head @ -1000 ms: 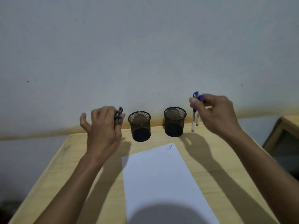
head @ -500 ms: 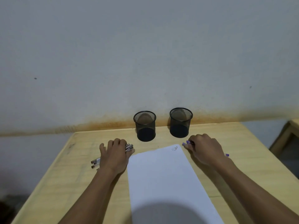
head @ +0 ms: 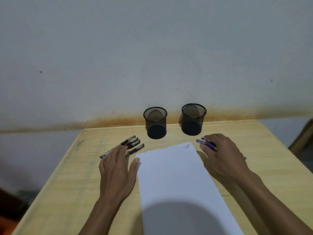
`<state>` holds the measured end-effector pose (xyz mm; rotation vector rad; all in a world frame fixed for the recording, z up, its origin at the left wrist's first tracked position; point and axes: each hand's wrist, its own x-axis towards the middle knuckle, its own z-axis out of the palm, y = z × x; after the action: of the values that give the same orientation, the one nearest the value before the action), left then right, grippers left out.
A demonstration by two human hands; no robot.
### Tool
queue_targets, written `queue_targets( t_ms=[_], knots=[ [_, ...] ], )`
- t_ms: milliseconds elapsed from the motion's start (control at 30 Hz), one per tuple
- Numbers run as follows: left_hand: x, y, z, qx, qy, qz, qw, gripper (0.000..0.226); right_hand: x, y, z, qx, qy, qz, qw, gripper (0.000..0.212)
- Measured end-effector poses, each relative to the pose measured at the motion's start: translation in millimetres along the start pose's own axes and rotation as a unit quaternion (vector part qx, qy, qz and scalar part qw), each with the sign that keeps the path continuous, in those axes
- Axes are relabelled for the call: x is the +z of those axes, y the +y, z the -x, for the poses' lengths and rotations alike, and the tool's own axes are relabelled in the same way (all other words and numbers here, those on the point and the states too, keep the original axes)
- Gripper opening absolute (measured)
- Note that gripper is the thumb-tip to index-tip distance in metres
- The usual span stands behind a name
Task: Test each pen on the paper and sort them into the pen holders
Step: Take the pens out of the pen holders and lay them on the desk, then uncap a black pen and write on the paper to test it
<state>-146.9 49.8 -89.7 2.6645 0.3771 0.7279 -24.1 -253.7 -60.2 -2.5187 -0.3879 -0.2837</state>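
my left hand point(head: 116, 168) has let go and lies flat, fingertips on the black pens point(head: 131, 144) i just set down left of the paper point(head: 176, 177). my right hand point(head: 221, 155) covers the blue pens point(head: 205, 143); grip unclear. both pen holders point(head: 155, 122) look empty, so testing can begin.

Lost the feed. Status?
Left hand flat, fingertips on black pens. Right hand over blue pens. Both holders empty. Paper unobstructed.
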Motion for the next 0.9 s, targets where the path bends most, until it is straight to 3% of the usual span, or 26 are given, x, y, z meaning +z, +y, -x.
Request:
queue_targets(
  t_ms=[167, 367, 667, 900],
  knots=[
    [-12.6, -5.2, 39.0, 0.006, -0.017, -0.034, 0.999, 0.044, 12.6, -42.3, 27.2, -0.044, -0.001, -0.054, 0.998, 0.031],
    [-12.7, -14.5, 52.5, 0.000, -0.045, -0.073, 0.996, 0.046, 47.4, -113.3, 15.1, -0.131, -0.072, -0.060, 0.987, 0.030],
    [-8.8, -17.4, 51.7, 0.008, -0.046, -0.086, 0.995, 0.043, 109.0, -177.9, -42.5, -0.355, -0.134, 0.154, 0.912, 0.019],
    [-8.5, -16.4, 50.4, 0.011, -0.028, -0.073, 0.997, 0.040, 116.4, -186.1, -46.3, -0.438, -0.133, 0.196, 0.867, 0.020]
  ],
)
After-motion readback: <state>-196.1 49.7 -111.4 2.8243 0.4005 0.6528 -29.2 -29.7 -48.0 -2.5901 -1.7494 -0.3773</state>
